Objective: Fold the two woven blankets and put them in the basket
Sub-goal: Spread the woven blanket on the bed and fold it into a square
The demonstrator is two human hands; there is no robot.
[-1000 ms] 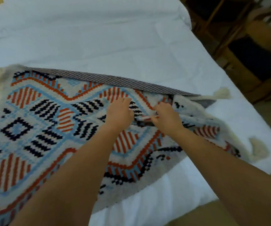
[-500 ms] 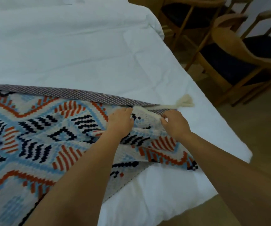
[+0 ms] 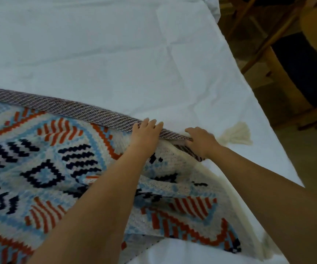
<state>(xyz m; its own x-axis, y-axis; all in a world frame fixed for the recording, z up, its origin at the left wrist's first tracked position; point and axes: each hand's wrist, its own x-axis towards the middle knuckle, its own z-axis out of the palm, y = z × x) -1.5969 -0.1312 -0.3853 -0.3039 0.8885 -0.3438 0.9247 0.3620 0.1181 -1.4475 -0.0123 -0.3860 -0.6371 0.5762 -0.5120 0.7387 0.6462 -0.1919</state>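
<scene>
1. White bed, chair beyond.
2. On it, blanket under my hands, folded once I'd say.
3. Left hand flat on far edge; right hand grips corner.
4. Basket unseen; most left.

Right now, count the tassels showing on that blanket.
2. One tassel lies on the white sheet just right of the right hand; a second, blurred tassel sits at the near right corner of the blanket. Others may be hidden under folds or out of frame.
</scene>
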